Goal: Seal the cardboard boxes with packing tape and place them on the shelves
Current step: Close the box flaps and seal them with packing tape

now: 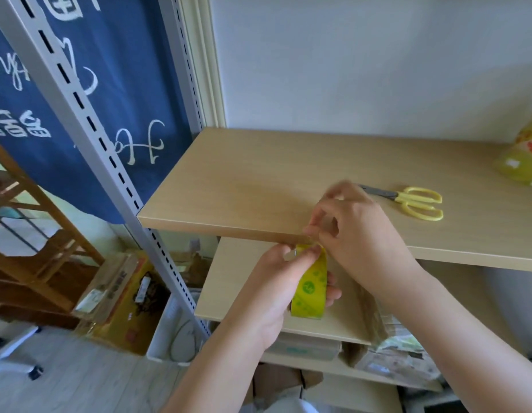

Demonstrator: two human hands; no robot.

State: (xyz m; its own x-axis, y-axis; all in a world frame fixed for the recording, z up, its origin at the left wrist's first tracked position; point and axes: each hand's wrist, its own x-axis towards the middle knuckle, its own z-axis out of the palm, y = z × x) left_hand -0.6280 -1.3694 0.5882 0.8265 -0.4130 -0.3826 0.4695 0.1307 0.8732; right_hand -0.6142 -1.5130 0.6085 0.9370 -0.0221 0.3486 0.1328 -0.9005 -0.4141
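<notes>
A yellow-green roll of packing tape (310,289) is upright in my left hand (276,281), whose fingers wrap through and around it just below the front edge of the upper wooden shelf (244,180). My right hand (351,231) is above the roll, its fingertips pinching at the top of the roll where the tape end is; the end itself is too small to make out. A lower wooden shelf (238,278) lies behind the roll. No cardboard box for sealing is between my hands.
Yellow-handled scissors (413,201) lie on the upper shelf to the right of my hands. A yellow bag (524,156) stands at the shelf's far right. A grey slotted upright (89,126) runs down the left. Boxes (116,296) and a white bin (175,332) stand on the floor.
</notes>
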